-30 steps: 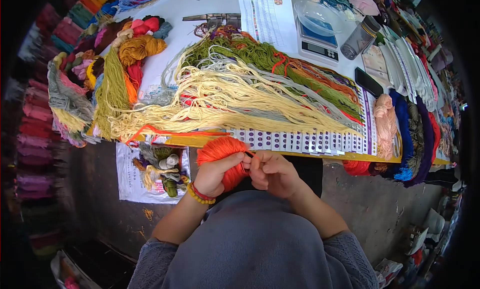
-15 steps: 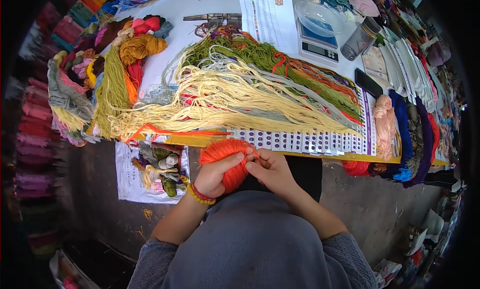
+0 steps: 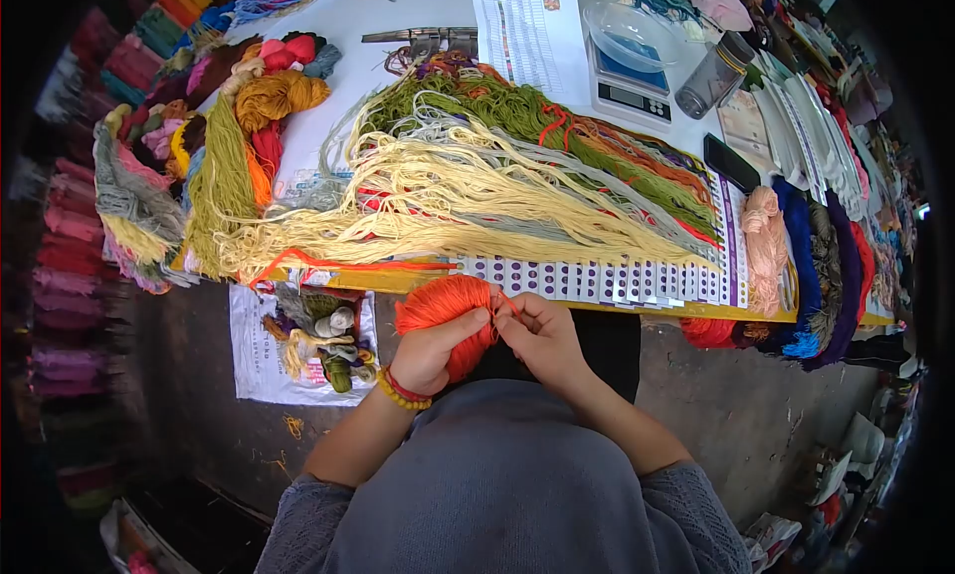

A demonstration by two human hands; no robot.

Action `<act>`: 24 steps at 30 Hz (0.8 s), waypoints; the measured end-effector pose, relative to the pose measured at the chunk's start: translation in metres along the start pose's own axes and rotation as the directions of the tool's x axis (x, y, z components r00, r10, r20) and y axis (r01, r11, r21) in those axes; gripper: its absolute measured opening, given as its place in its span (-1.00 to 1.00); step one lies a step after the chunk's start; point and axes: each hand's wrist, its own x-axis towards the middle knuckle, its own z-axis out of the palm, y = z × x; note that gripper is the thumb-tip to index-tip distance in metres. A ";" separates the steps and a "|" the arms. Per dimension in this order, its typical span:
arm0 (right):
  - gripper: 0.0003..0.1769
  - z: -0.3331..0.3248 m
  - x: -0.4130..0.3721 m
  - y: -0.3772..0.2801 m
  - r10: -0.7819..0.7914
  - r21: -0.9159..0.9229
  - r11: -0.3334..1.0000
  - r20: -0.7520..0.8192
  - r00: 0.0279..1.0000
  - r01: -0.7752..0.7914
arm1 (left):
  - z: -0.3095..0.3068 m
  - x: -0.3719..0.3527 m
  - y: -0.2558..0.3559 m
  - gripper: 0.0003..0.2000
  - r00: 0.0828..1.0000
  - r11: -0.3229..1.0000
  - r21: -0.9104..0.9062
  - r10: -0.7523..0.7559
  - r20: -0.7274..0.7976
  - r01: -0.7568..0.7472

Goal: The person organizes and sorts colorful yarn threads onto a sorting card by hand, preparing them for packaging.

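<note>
An orange-red skein of thread (image 3: 438,313) is bunched in my left hand (image 3: 434,353), thumb across its front, just off the table's front edge. At the skein's right end my right hand (image 3: 539,337) pinches a strand of the same orange thread (image 3: 505,305). Both hands are close together, above my lap. On the table beyond them lies a wide fan of cream thread (image 3: 448,191), with green thread (image 3: 507,101) behind it. One orange strand (image 3: 358,264) stretches along the table's front edge.
Purple-dotted cards (image 3: 597,282) line the front edge. Coloured skeins (image 3: 279,95) are heaped at left. A printed sheet (image 3: 532,42), a digital scale (image 3: 632,96), a clear jar (image 3: 714,75) and a phone (image 3: 731,163) stand or lie at right. A bag with skeins (image 3: 269,360) is on the floor.
My right thumb and fingers have shifted slightly at the skein's end, and a loop of strand shows more between them. My left hand keeps its hold, almost still.
</note>
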 end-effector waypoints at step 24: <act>-0.95 0.002 0.023 -0.016 -0.170 0.266 0.952 0.051 0.984 0.151 | -0.050 -0.014 -0.009 -0.86 0.936 0.921 -0.208 -0.290 0.199 0.330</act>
